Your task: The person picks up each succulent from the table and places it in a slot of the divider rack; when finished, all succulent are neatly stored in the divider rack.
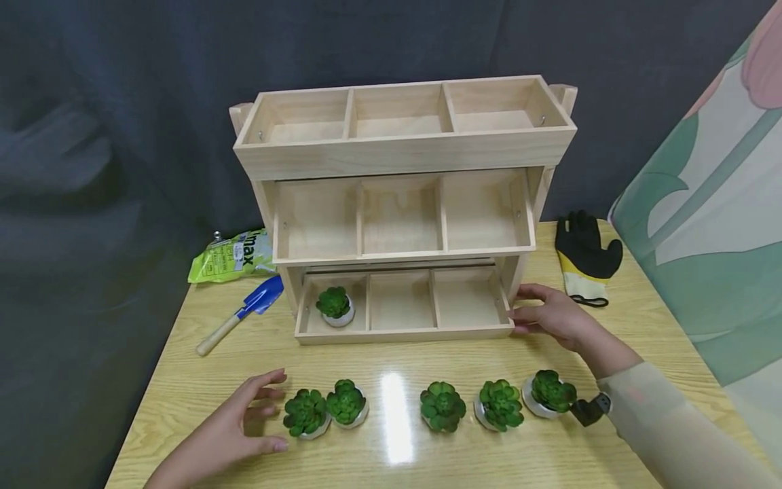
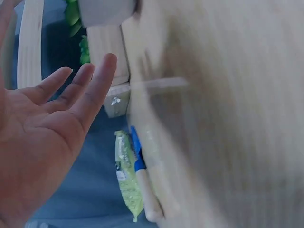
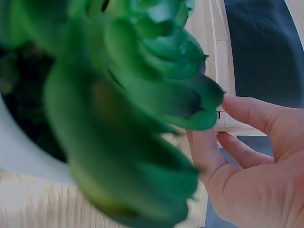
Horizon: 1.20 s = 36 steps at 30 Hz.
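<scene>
A three-tier wooden planter shelf (image 1: 403,153) stands at the back of the table. In the head view my right hand (image 1: 552,317) touches the right end of its bottom box (image 1: 403,335) with extended fingers; part of the fingers is hidden in the right wrist view. One potted succulent (image 1: 334,303) sits in that box's left compartment. My left hand (image 1: 235,421) hovers at the front left, fingers spread, just left of a potted succulent (image 1: 306,413) and apart from it. Close beside that plant is another potted succulent (image 1: 347,405).
Three more potted succulents (image 1: 442,407) stand at the front right, the rightmost near my right wrist. A blue trowel (image 1: 263,296) and a green bag (image 1: 235,257) lie left of the shelf. A black and yellow glove (image 1: 586,255) lies to its right.
</scene>
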Tool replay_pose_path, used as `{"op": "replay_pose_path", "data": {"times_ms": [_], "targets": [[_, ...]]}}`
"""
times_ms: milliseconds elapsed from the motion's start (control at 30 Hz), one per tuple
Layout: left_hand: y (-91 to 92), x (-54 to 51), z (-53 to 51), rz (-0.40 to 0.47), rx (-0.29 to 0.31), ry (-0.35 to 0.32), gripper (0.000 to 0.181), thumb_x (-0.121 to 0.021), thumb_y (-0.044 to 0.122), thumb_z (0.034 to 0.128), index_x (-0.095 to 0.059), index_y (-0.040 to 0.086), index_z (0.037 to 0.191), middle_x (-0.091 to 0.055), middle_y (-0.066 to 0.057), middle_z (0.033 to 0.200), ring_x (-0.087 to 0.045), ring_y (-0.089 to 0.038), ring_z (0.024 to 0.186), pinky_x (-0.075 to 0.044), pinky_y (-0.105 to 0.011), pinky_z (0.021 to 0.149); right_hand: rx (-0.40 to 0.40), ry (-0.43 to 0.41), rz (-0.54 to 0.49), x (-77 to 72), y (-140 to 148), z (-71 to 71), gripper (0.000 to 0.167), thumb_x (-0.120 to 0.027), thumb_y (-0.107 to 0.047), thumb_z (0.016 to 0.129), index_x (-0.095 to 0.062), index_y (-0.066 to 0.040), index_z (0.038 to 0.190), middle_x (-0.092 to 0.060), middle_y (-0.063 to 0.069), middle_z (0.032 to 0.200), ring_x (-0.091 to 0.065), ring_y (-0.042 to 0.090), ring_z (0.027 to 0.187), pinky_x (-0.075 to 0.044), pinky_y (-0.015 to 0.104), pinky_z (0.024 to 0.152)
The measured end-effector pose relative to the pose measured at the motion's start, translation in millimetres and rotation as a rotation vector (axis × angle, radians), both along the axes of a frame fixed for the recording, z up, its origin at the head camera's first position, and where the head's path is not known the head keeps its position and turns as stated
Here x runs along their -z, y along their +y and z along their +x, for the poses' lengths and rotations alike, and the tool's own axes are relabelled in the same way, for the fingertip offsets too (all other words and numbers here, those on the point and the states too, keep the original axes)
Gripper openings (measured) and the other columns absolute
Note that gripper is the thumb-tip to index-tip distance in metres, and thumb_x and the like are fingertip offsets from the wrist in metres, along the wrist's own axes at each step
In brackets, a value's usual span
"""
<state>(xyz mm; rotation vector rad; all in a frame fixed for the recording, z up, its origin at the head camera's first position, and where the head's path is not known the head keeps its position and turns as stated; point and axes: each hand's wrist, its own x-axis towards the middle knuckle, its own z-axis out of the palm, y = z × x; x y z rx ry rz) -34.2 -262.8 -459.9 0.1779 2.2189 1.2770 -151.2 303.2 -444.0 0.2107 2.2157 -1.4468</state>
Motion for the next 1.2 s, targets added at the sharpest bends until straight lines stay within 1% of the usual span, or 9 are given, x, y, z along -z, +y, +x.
{"op": "replay_pose_path", "data": {"times_ms": [67, 200, 333, 433, 567, 633, 867, 1133, 1200], "targets": [[1.9, 4.1, 1.1, -0.016, 0.027, 0.003, 0.103, -0.09, 0.036, 0.0874, -0.029, 0.014, 0.167, -0.041, -0.02, 0.169, -0.053, -0.043, 0.146, -0.057, -0.021, 0.105, -0.001, 0.001, 0.002, 0.3, 0.6, -0.2, 0.073, -0.062, -0.012, 0.108, -0.022, 0.007, 0.167, -0.037, 0.036, 0.162, -0.07, 0.019, 0.107, -0.067, 0.029, 0.089], [6.7, 10.9, 2.1, -0.042, 0.061, 0.008, 0.105, -0.092, 0.038, 0.0845, -0.032, 0.012, 0.167, -0.041, -0.021, 0.168, -0.055, -0.041, 0.144, -0.056, -0.018, 0.103, 0.003, -0.004, 0.0, 0.9, 1.3, -0.3, 0.073, -0.062, -0.013, 0.108, -0.022, 0.006, 0.167, -0.037, 0.036, 0.163, -0.07, 0.019, 0.107, -0.067, 0.029, 0.089], [12.9, 14.5, 1.8, -0.089, 0.077, 0.028, 0.104, -0.094, 0.041, 0.0814, -0.037, 0.011, 0.164, -0.045, -0.019, 0.165, -0.057, -0.036, 0.14, -0.056, -0.02, 0.101, 0.013, -0.015, -0.005, 1.8, 1.9, -0.6, 0.075, -0.064, -0.013, 0.107, -0.023, 0.005, 0.167, -0.037, 0.035, 0.163, -0.071, 0.019, 0.108, -0.068, 0.029, 0.09], [17.7, 15.8, 0.9, -0.137, 0.082, 0.048, 0.103, -0.095, 0.045, 0.0795, -0.042, 0.012, 0.161, -0.049, -0.016, 0.163, -0.059, -0.032, 0.136, -0.056, -0.025, 0.1, 0.018, -0.018, -0.01, 2.0, 1.8, -1.0, 0.076, -0.065, -0.013, 0.107, -0.023, 0.004, 0.167, -0.037, 0.035, 0.163, -0.072, 0.018, 0.107, -0.068, 0.03, 0.09], [23.1, 17.4, -0.4, -0.174, 0.082, 0.062, 0.098, -0.095, 0.048, 0.0785, -0.047, 0.016, 0.157, -0.054, -0.011, 0.157, -0.06, -0.028, 0.135, -0.056, -0.03, 0.099, 0.018, -0.019, -0.015, 2.2, 1.8, -1.7, 0.076, -0.065, -0.014, 0.107, -0.024, 0.004, 0.167, -0.037, 0.034, 0.164, -0.072, 0.017, 0.106, -0.068, 0.03, 0.091], [25.5, 17.7, -0.6, -0.18, 0.077, 0.061, 0.095, -0.095, 0.048, 0.0783, -0.049, 0.016, 0.155, -0.057, -0.01, 0.153, -0.06, -0.027, 0.133, -0.056, -0.029, 0.097, 0.02, -0.02, -0.013, 1.8, 1.9, -1.6, 0.076, -0.066, -0.013, 0.106, -0.024, 0.003, 0.167, -0.037, 0.034, 0.164, -0.071, 0.017, 0.106, -0.068, 0.03, 0.09], [29.7, 19.1, -2.1, -0.192, 0.027, 0.032, 0.088, -0.094, 0.047, 0.0796, -0.053, 0.013, 0.149, -0.063, -0.009, 0.14, -0.061, -0.02, 0.11, -0.052, -0.023, 0.076, 0.019, -0.02, -0.006, 0.7, 0.8, -0.6, 0.077, -0.066, -0.012, 0.106, -0.022, 0.004, 0.167, -0.035, 0.034, 0.164, -0.071, 0.017, 0.104, -0.068, 0.029, 0.089], [30.5, 20.6, -1.8, -0.174, 0.017, 0.048, 0.082, -0.094, 0.044, 0.0814, -0.056, 0.01, 0.146, -0.066, -0.008, 0.129, -0.059, -0.015, 0.094, -0.049, -0.023, 0.068, 0.023, -0.016, 0.002, -1.4, -0.5, -0.3, 0.077, -0.066, -0.012, 0.106, -0.023, 0.003, 0.167, -0.034, 0.034, 0.165, -0.072, 0.017, 0.105, -0.068, 0.029, 0.089], [30.2, 21.0, -2.1, -0.177, 0.009, 0.05, 0.082, -0.094, 0.044, 0.081, -0.056, 0.01, 0.146, -0.066, -0.008, 0.131, -0.059, -0.015, 0.096, -0.049, -0.023, 0.069, 0.03, -0.021, 0.002, -1.3, -0.6, -0.3, 0.076, -0.066, -0.012, 0.106, -0.023, 0.003, 0.167, -0.035, 0.033, 0.165, -0.072, 0.017, 0.104, -0.068, 0.028, 0.089]]}}
